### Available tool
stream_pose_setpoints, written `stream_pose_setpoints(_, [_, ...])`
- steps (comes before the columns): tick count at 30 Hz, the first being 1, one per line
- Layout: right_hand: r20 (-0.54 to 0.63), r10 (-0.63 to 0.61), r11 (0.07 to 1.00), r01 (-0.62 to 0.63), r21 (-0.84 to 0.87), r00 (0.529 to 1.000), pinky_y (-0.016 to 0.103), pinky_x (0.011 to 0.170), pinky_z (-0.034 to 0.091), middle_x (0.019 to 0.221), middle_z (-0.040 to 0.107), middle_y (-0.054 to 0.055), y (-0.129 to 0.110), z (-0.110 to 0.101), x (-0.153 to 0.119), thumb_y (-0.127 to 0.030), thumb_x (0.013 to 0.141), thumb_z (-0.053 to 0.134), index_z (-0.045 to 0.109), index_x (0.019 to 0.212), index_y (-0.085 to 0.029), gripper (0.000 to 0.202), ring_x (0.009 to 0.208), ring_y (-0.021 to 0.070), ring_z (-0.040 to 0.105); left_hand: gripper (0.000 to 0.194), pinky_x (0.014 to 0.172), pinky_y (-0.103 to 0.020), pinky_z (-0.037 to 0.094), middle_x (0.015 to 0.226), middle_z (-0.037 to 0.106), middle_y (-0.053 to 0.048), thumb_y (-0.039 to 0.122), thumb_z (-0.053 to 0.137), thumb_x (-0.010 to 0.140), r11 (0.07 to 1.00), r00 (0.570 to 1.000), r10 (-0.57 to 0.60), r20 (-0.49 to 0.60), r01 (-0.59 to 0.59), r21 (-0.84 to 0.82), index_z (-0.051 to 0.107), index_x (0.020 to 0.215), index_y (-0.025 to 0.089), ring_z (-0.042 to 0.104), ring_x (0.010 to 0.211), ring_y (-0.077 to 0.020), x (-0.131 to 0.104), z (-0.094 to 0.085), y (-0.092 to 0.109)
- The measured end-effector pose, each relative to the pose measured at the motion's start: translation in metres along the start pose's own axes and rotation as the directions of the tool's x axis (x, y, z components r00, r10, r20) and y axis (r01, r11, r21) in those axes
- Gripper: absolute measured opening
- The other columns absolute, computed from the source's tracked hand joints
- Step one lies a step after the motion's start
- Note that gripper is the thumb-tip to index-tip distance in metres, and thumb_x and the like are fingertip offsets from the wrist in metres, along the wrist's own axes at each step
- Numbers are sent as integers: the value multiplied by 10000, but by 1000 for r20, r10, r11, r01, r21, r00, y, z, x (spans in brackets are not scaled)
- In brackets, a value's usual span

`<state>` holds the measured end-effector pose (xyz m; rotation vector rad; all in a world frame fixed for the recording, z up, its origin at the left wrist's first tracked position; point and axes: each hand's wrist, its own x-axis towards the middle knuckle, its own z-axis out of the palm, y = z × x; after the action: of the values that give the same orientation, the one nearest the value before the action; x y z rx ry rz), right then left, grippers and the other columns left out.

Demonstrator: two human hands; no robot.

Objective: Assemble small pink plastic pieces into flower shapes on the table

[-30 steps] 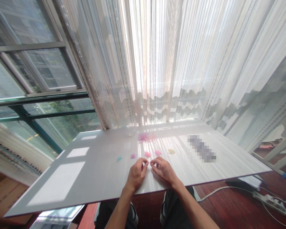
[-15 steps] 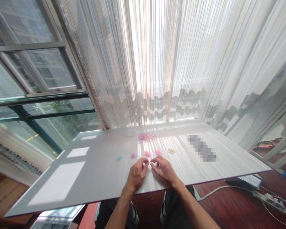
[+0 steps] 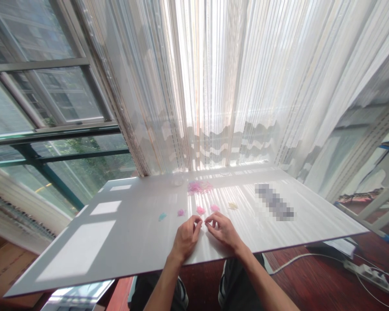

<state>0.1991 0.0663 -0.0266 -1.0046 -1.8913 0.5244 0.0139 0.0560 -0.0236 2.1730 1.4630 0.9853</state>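
Near the front edge of the white table (image 3: 129,242), my left hand (image 3: 187,234) and my right hand (image 3: 223,230) face each other, a small gap between the fingertips. Thumb and forefinger of each are pinched together; anything between them is too small to make out. Just beyond the fingers lie a bright pink pile (image 3: 200,210) and a lighter pink pile (image 3: 215,208) of tiny pieces. A purple-pink pile (image 3: 181,212) and a light blue pile (image 3: 162,216) are to the left, a pale yellow pile (image 3: 233,206) to the right. Behind them spreads a larger mixed pink heap (image 3: 199,187).
A clear round container (image 3: 177,179) stands near the table's back edge. A pixelated dark object (image 3: 274,202) lies on the right. Sheer curtains (image 3: 214,86) hang behind the table. A power strip (image 3: 369,274) with cables is on the floor at right, a cardboard box (image 3: 9,272) at left.
My hands stay almost in place, with only a slight shift at the fingertips. The curtain on the far right has swung, showing more behind it. The piles look the same.
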Motion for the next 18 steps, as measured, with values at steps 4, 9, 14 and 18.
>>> stream_pose_setpoints(4, [52, 12, 1000, -13, 27, 999, 248, 644, 496, 803, 588, 7, -1, -1, 1, -200, 872, 615, 690, 882, -201, 75, 667, 129, 580, 215, 730, -292, 496, 831, 701, -26, 332, 414, 1005, 1000, 1000, 2, 7, -2, 6, 600, 983, 227, 683, 749, -190, 0, 0, 0])
stream_pose_setpoints(9, [89, 34, 999, -35, 15, 995, 259, 679, 506, 817, 587, 13, -4, -2, 1, -179, 854, 603, 657, 858, -187, 55, 688, 135, 591, 198, 715, -278, 488, 870, 714, -27, 316, 430, 998, 1000, 999, 31, 10, -31, 3, 611, 986, 235, 681, 751, -182, 0, -1, 2])
stream_pose_setpoints(14, [105, 46, 999, -42, -33, 993, 268, 689, 500, 795, 581, 8, -4, -1, 1, -169, 839, 613, 638, 838, -186, 30, 692, 142, 595, 190, 688, -266, 480, 855, 722, -21, 315, 447, 994, 999, 999, 38, 0, -38, -4, 617, 978, 232, 683, 727, -177, 0, -2, 4])
stream_pose_setpoints(18, [99, 41, 999, -39, -25, 994, 266, 655, 491, 782, 581, 3, -2, 0, 1, -182, 821, 638, 625, 832, -186, 17, 676, 146, 589, 181, 663, -256, 476, 838, 724, -16, 307, 463, 986, 999, 999, 44, -13, -44, -11, 625, 970, 230, 681, 703, -170, 0, -2, 4])
